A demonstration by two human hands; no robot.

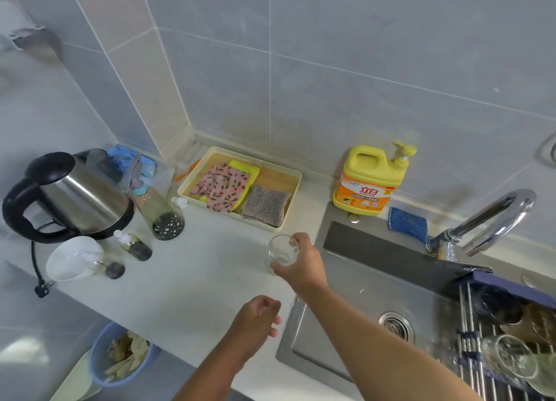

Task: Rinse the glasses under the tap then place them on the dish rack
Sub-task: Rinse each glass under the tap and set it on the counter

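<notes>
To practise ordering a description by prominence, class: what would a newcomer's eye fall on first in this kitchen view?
Most likely the right hand gripping a clear glass above the counter, just left of the sink. Next comes the bright yellow detergent bottle against the back wall behind the sink. After that, the steel kettle at the far left of the counter.

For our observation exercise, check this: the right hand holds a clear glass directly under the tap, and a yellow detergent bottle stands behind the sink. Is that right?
Not quite. In the head view the right hand holds the clear glass over the countertop, left of the sink, well away from the tap. The yellow detergent bottle does stand behind the sink.
</notes>
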